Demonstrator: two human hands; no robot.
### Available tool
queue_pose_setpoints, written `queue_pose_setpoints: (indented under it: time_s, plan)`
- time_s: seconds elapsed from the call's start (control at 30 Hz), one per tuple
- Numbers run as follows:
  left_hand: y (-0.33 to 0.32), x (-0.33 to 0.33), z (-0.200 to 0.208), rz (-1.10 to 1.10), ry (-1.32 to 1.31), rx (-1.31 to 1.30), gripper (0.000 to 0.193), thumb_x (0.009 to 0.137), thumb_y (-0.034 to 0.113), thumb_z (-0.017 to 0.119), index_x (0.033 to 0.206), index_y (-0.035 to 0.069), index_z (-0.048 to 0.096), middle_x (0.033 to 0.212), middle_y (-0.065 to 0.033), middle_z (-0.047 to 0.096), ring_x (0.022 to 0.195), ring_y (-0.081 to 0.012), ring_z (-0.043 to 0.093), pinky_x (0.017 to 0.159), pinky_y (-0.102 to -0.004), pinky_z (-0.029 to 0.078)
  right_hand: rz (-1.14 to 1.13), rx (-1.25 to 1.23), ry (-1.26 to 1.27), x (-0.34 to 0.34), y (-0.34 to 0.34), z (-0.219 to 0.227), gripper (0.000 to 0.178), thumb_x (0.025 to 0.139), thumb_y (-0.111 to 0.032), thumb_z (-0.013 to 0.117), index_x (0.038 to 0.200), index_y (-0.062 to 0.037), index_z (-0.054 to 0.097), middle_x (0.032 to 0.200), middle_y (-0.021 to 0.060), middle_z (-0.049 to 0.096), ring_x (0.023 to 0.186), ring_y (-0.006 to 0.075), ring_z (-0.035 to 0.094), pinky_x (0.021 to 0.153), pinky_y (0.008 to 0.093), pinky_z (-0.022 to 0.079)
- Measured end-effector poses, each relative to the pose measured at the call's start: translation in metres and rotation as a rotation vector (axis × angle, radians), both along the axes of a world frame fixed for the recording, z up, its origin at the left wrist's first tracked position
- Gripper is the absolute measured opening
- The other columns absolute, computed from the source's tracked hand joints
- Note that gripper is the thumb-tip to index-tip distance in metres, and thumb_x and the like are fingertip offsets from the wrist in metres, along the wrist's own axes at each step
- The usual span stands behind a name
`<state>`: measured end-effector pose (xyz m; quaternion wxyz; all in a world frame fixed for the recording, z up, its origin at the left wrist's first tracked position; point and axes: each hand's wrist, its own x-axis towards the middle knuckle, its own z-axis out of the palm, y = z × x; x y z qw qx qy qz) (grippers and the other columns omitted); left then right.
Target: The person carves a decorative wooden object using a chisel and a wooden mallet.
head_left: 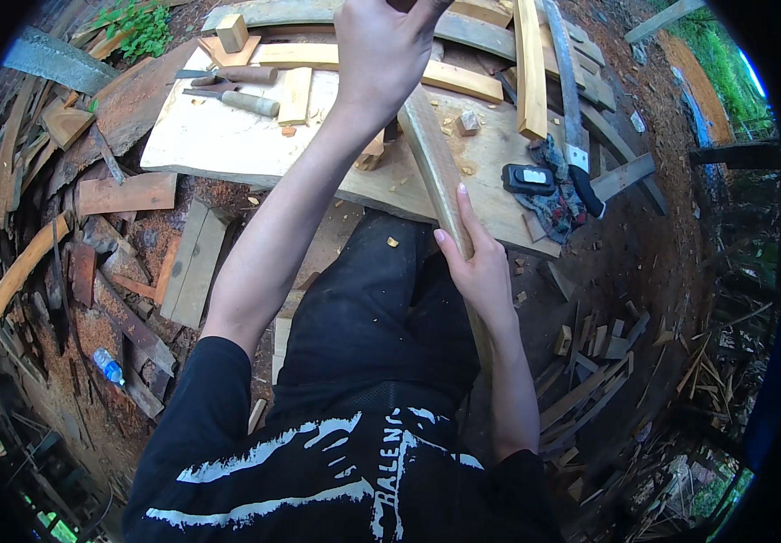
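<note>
My right hand (479, 271) is closed around a long, pale wooden bar (440, 167), with its thumb and a finger along the upper side. The bar slants from behind my left hand across the edge of the work board (219, 136) and down beside my leg. At the top edge of the view is my left hand (386, 50), its fingers bent and partly cut off; what they grip is out of sight. Under my left forearm, a small wooden block (371, 154) is partly hidden. Another cube-shaped block (467, 123) sits right of the bar among shavings.
Two handled tools, like chisels (250, 102), lie left on the board by a flat wood piece (295, 96). At right are a handsaw (570, 100), a plank (530, 77) and a black device (528, 178) on a patterned cloth (561, 204). Offcuts and a plastic bottle (108, 366) litter the ground.
</note>
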<state>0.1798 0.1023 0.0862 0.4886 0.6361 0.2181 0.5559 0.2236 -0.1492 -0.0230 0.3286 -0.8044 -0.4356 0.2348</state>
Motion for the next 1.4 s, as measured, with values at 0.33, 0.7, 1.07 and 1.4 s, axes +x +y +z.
queue_pose_setpoints:
  time_s: [0.33,0.7,1.07,1.4]
  plan:
    - [0.001,-0.001,-0.001,0.014,0.031,-0.011,0.047,0.098,0.046,0.074,0.097,0.0,0.061,0.078,0.0012,0.057,0.073,-0.0083,0.049,0.063,-0.0286,0.044,0.002,0.015,-0.006,0.0,-0.001,-0.002,0.072,0.097,-0.026,0.07,0.161,-0.0185,0.038,0.116,0.0281,0.07,0.106,0.0449,0.07,0.091,0.0481,0.055]
    - [-0.001,0.0,-0.006,-0.04,0.241,-0.031,0.036,0.098,0.031,0.076,0.104,-0.002,0.061,0.081,-0.0059,0.064,0.075,-0.0119,0.058,0.069,-0.0328,0.05,0.012,-0.014,0.022,0.001,0.001,0.001,0.072,0.097,-0.028,0.07,0.161,-0.018,0.038,0.119,0.0287,0.069,0.11,0.0461,0.068,0.093,0.0489,0.055]
    - [-0.001,-0.01,-0.02,0.056,0.049,0.302,0.027,0.097,0.016,0.07,0.11,0.002,0.051,0.085,-0.0201,0.066,0.077,-0.0393,0.069,0.067,-0.0431,0.054,-0.203,0.289,-0.03,0.072,0.014,0.139,0.054,0.103,-0.029,0.064,0.152,-0.0071,0.052,0.118,0.0108,0.068,0.082,0.0113,0.06,0.074,0.0269,0.053]
    - [-0.004,0.002,-0.029,0.078,0.099,0.368,0.028,0.098,0.02,0.072,0.101,0.003,0.05,0.077,-0.0104,0.068,0.067,-0.0193,0.071,0.059,-0.0333,0.055,0.156,0.44,-0.297,0.084,0.014,0.229,0.045,0.105,-0.043,0.056,0.129,-0.0054,0.064,0.103,0.0155,0.069,0.089,0.0158,0.063,0.082,0.0282,0.052]
